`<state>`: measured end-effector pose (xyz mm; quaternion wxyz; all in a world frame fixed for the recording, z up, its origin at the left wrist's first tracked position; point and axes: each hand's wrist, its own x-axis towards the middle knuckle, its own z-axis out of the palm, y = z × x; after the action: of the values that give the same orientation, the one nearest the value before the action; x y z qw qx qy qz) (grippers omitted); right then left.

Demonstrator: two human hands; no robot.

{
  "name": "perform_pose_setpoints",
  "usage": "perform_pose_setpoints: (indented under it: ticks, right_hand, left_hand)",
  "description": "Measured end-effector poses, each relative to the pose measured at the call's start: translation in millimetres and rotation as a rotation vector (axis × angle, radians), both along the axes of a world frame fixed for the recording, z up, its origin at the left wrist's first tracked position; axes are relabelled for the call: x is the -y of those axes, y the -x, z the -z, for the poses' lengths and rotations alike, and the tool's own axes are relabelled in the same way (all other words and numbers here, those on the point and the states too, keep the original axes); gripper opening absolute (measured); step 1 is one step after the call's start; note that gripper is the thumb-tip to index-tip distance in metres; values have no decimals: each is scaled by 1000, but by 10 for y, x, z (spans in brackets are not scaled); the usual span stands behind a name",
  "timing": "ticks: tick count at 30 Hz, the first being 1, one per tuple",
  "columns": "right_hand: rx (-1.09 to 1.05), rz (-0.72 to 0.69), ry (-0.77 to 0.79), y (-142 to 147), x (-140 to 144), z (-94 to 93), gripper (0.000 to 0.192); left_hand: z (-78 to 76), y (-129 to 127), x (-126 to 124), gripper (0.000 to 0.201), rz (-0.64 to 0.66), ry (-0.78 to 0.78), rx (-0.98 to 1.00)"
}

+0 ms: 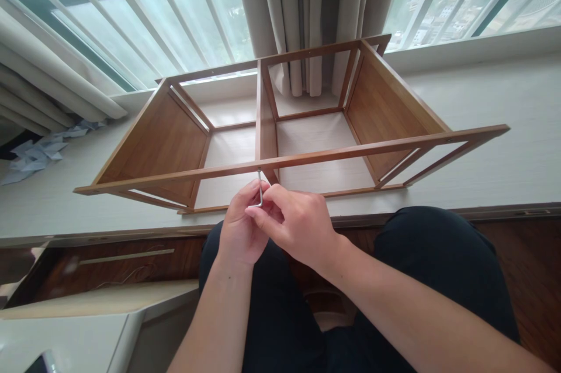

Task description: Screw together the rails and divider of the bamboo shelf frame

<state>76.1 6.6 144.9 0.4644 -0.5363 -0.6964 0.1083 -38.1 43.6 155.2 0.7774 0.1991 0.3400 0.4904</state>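
A brown wooden frame (315,158) with side panels and a middle divider (264,110) lies on the pale sill. Against the middle of its near rail, an L-shaped hex key (260,189) has its long end at a fastener. My right hand (298,218) pinches the short, bent end between thumb and fingers. Close by, my left hand (243,227) curls around the key's shaft, its fingers partly hidden behind the key and the right hand. Both hands are just below the rail.
Beige curtains (298,22) hang behind the frame, with barred windows either side. Crumpled white paper (37,154) lies at the left. My knees (442,268) are under the sill edge. A white cabinet (65,335) with a dark device (41,363) is at lower left.
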Motion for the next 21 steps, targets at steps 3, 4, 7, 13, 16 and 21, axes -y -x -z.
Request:
perform_pose_setpoints:
  ticks: [3, 4, 7, 13, 16, 21]
  right_hand:
    - [36, 9, -40, -1, -18, 1, 33]
    - [38, 9, -49, 0, -23, 0, 33]
    - [32, 6, -57, 1, -27, -17, 34]
    - [32, 0, 10, 13, -26, -62, 35]
    - [41, -1, 52, 23, -32, -53, 34]
    - [47, -3, 77, 26, -29, -33, 31]
  left_hand:
    - [-30, -11, 1, 17, -8, 28, 11]
    - [-42, -17, 2, 16, -13, 38, 8]
    - [-71, -29, 6, 16, -22, 58, -4]
    - [-75, -36, -4, 17, -6, 48, 6]
    - [-70, -35, -12, 20, -3, 42, 14]
    - [-56, -32, -22, 23, -3, 23, -9]
